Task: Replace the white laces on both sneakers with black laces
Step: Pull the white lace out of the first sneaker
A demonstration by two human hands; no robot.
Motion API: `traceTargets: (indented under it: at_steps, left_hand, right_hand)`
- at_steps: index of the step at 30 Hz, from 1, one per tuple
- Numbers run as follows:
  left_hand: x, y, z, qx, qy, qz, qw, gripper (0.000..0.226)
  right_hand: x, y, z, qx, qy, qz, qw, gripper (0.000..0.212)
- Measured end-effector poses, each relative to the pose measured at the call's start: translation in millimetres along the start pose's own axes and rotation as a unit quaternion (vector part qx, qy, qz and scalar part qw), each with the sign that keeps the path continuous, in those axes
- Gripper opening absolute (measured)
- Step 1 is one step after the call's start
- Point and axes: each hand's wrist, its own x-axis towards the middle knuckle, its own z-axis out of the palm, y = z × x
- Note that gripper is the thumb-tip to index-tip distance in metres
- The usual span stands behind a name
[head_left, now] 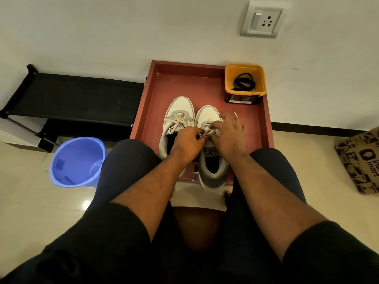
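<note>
Two sneakers are parked side by side in a red tray (155,103) on the floor, toes toward the wall. Both hands are busy on the right sneaker (211,156). The left hand (187,143) has its fingers (198,132) curled together and pinched on a white lace (209,132), right at the knot area over the tongue. The right hand (229,136) is laid over the same spot from the other side, fingers bent and clamped on the lace too, though exactly which strand is gripped can't be made out since the knuckles hide it. One lace tip (235,114) is seen poking out just past the right-hand fingers, toward the wall.

The left sneaker (176,121) sits just beside the left-hand fingers, untouched, its own white lace tied in a bow a little beyond them.

The black laces (244,82) are coiled in a yellow tub (228,78), well beyond the right-hand fingers in the tray's far right corner, nothing touching them.

Off to the left of the left hand, a blue bucket (77,160) is set on the floor, with a black rack (78,95) behind it against the wall. Far out to the right, a printed brown box (361,158) is seen at the edge of view, and a wall socket (263,20) is mounted up above the tub.
</note>
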Motion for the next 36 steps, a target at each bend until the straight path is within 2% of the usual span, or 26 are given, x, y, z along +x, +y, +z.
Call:
traceTargets:
  at_steps: [4,7,9,11,14,16,18,19,22,24,26,30,33,36]
  left_hand:
    - [-1.0,-0.1,-0.8,-0.001,-0.004,-0.004,1.0,0.024]
    - [0.0,-3.2,1.3,-0.012,-0.003,-0.018,1.0,0.032]
    - [0.9,-4.9,2.6,-0.024,-0.001,-0.028,0.999,0.035]
    - [0.3,-4.5,3.0,-0.03,-0.002,-0.031,0.999,0.035]
    - [0.6,-4.7,4.0,-0.031,0.001,-0.034,0.999,0.037]
    - [0.8,-4.6,4.4,-0.028,0.003,-0.037,0.999,0.038]
    - [0.1,-3.4,4.1,-0.002,0.009,-0.023,1.0,0.04]
    - [-0.7,-2.5,3.7,0.029,0.016,-0.003,0.999,0.042]
    - [-2.6,2.6,4.5,0.097,0.029,0.067,0.993,0.043]
    - [-1.3,8.6,7.5,0.119,0.024,0.084,0.989,0.041]
    - [1.5,13.7,11.8,0.164,0.013,0.087,0.983,0.038]
    - [8.4,21.7,14.6,0.228,-0.003,0.075,0.971,0.026]
    - [6.5,24.4,16.5,0.281,-0.012,0.088,0.956,0.022]
    - [1.3,19.0,18.2,0.212,0.041,0.102,0.971,0.018]
  right_hand:
    - [1.1,-1.0,1.3,-0.02,0.009,0.016,1.0,0.017]
    - [6.5,6.7,-8.6,0.075,0.097,0.108,0.986,0.013]
    - [11.3,15.8,-22.2,0.196,0.199,0.192,0.941,0.009]
    - [11.3,23.6,-36.7,0.282,0.269,0.247,0.887,0.008]
    - [8.9,31.2,-43.1,0.304,0.296,0.264,0.866,0.016]
    - [8.8,29.4,-40.4,0.304,0.262,0.258,0.879,0.032]
    - [8.7,26.7,-34.4,0.24,0.21,0.23,0.92,0.052]
    - [7.5,24.2,-31.2,0.19,0.186,0.203,0.942,0.053]
    - [2.1,15.5,-22.5,0.118,0.092,0.109,0.983,0.031]
    - [0.0,13.8,-17.6,0.132,0.013,0.087,0.987,0.02]
    - [-1.5,12.1,-16.2,0.145,-0.047,0.097,0.984,0.019]
    - [-1.2,13.5,-16.6,0.151,-0.079,0.11,0.979,0.028]
    - [1.3,17.9,-16.4,0.157,-0.106,0.111,0.976,0.021]
    - [1.5,21.2,-17.2,0.157,-0.105,0.113,0.976,0.015]
